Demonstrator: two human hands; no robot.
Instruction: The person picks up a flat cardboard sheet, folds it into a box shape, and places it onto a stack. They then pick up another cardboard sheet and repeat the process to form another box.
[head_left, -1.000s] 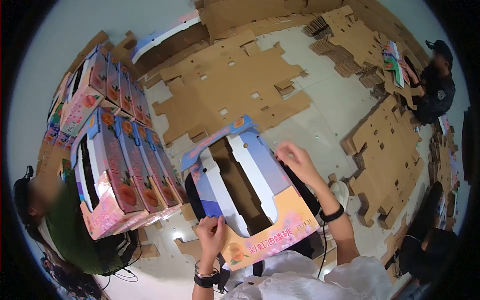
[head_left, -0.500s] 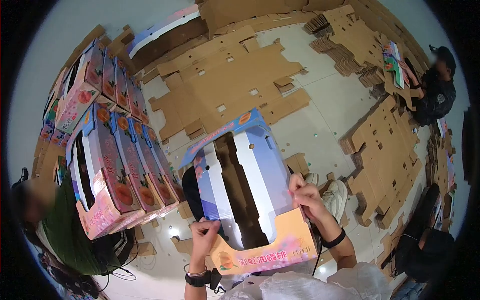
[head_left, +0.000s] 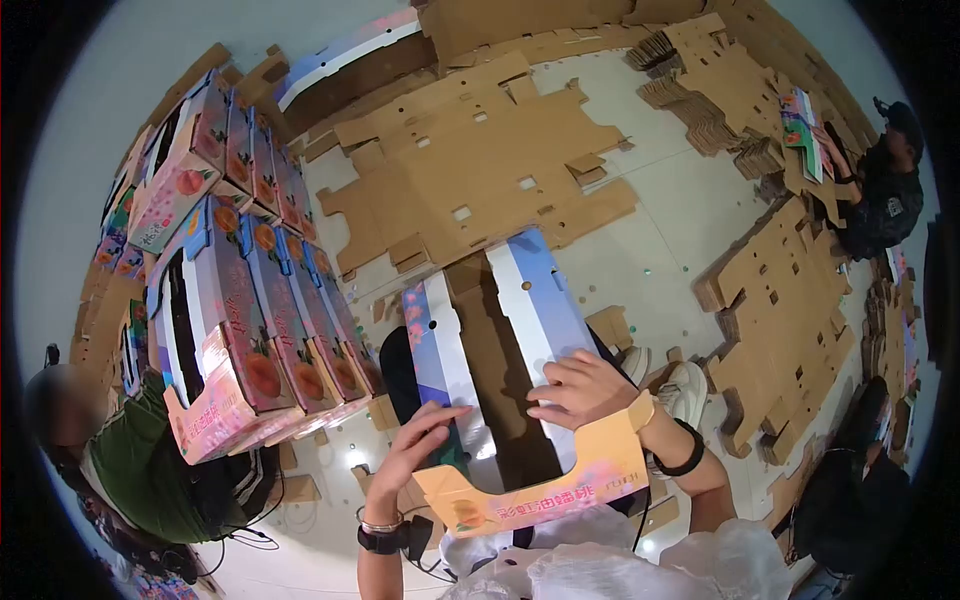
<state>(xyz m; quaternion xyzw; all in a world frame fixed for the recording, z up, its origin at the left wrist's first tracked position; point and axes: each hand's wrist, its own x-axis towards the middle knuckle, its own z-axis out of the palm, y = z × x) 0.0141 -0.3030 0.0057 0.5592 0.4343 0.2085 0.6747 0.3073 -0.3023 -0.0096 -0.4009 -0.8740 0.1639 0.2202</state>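
A printed cardboard fruit box (head_left: pixel 555 310) stands in front of me, its blue and white top panels parted by a long dark slot. The near orange end flap (head_left: pixel 545 505), with pink lettering and a peach picture, sticks up towards me. My left hand (head_left: pixel 412 450) has its fingers stretched over the left top panel (head_left: pixel 435 335), tips near the slot. On the right top panel (head_left: pixel 540 300), my right hand (head_left: pixel 583 390) lies with fingers apart and slightly bent at the slot's edge. The orange flap's right end is against my right wrist.
Stacked finished peach boxes (head_left: pixel 225 330) stand at left, beside a person in a green top (head_left: pixel 140 470). Flat cardboard sheets (head_left: pixel 420 170) cover the floor ahead, with piled blanks (head_left: pixel 780 310) at right. Another person in black (head_left: pixel 880 190) handles a printed sheet at far right.
Both hands have left the box's near corners and moved inwards onto the top panels, their fingers opening out. The blue far-end flap no longer stands up in view. The whole view has shifted slightly.
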